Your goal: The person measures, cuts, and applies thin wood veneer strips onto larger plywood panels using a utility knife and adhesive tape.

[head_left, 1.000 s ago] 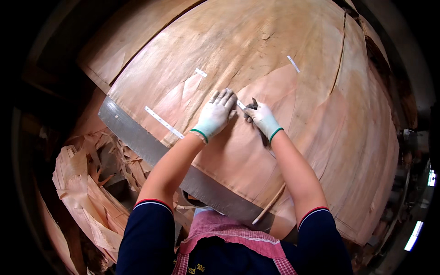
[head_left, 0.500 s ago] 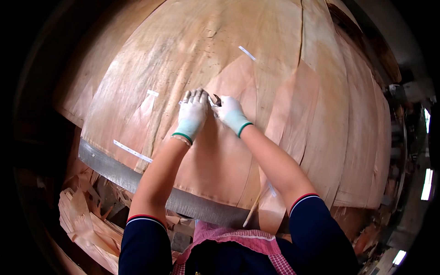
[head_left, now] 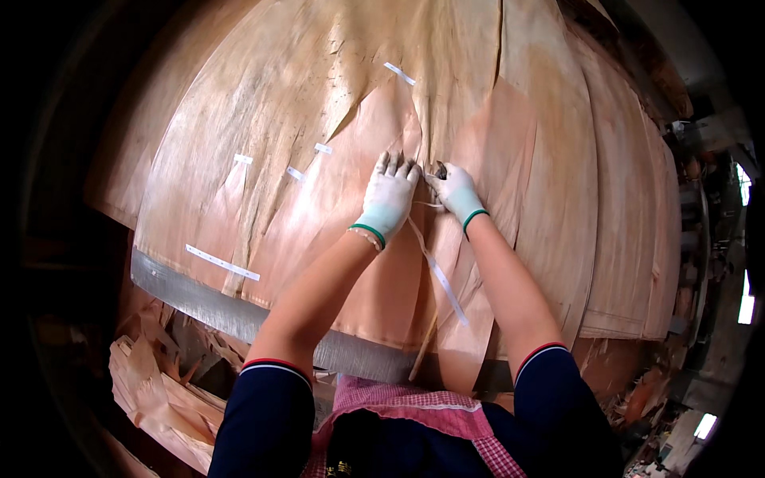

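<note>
A broad, wrinkled sheet of pale wood veneer (head_left: pixel 279 72) with pinkish patches lies under both hands, marked by short white tape pieces (head_left: pixel 243 159). My left hand (head_left: pixel 392 191), in a white glove, lies fingers down on a pink section near the middle. Just to its right my right hand (head_left: pixel 453 191), also gloved, grips a small dark tool whose shape is partly hidden by the fingers. A narrow white tape strip (head_left: pixel 445 283) runs from between my hands down across the veneer toward the lower right. A thin light stick (head_left: pixel 422 350) lies below them.
A grey metal edge (head_left: pixel 199 284) runs along the near side of the sheet. Torn veneer scraps (head_left: pixel 159 386) are heaped at lower left. More veneer layers (head_left: pixel 629 223) lie to the right, beside a dark cluttered workshop area.
Both hands have shifted rightward along the veneer. Two short tape pieces now show where they were. The long tape strip trailing below my hands is much more visible.
</note>
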`<state>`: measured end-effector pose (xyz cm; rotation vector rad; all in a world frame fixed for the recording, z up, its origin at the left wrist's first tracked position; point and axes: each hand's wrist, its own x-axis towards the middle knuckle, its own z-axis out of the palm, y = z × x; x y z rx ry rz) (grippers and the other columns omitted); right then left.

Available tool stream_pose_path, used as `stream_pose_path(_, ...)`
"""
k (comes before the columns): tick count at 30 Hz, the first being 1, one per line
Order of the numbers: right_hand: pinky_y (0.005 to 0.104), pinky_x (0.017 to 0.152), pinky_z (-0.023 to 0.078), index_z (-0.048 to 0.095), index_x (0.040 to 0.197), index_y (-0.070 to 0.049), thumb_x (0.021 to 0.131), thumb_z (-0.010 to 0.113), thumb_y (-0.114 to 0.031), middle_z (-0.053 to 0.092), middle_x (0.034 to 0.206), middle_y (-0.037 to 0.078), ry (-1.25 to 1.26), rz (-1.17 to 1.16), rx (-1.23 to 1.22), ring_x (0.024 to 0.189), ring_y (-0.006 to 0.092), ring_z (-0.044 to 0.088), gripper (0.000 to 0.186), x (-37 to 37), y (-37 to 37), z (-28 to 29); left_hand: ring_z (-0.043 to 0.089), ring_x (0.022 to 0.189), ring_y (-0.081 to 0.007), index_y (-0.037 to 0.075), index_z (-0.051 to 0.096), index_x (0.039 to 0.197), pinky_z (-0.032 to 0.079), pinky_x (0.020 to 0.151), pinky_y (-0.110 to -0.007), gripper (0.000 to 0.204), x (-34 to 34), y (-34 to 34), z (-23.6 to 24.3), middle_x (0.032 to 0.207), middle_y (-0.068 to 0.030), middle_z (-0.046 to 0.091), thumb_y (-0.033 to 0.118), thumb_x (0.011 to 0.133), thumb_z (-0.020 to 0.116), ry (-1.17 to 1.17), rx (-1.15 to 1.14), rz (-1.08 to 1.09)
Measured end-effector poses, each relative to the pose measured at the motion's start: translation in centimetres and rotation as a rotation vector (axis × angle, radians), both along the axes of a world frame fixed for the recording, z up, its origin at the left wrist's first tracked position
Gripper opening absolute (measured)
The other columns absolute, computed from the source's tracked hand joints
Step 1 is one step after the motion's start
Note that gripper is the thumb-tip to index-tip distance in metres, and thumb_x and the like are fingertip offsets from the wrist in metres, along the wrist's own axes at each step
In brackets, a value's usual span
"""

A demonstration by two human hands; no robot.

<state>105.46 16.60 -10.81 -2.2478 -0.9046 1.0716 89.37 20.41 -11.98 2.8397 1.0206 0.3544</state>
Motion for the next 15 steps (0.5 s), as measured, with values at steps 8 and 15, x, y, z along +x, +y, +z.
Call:
stream_pose_path(8, 0.0304, 0.05, 0.043, 0.061, 0.081, -0.003, 0.083, 0.07, -0.023, 0.06, 0.066, 0.003, 0.227, 0.139, 0.155, 0.054, 0.0123, 0.054, 0.022, 3.1, -0.9, 0.2, 0.042, 0.132, -0.0341, 0.008, 0.052, 0.129, 0.028, 0.114, -0.044, 0.041, -2.5, -0.5, 0.9, 0.138, -0.014, 0.05, 0.013, 0.089, 0.053, -0.214, -0.043, 0.088)
stream_pose_path(15, 0.0282, 0.049, 0.044, 0.061, 0.083, -0.002, 0.083, 0.064, -0.013, 0.063, 0.068, 0.005, 0.254, 0.079, 0.156, 0.053, 0.0127, 0.055, 0.011, 2.0, -0.8, 0.4, 0.043, 0.132, -0.0297, 0.005, 0.048, 0.132, 0.028, 0.114, -0.043, 0.042, -2.0, -1.5, -0.7, 0.139, -0.0116, 0.049, 0.018, 0.092, 0.051, -0.134, -0.006, 0.123)
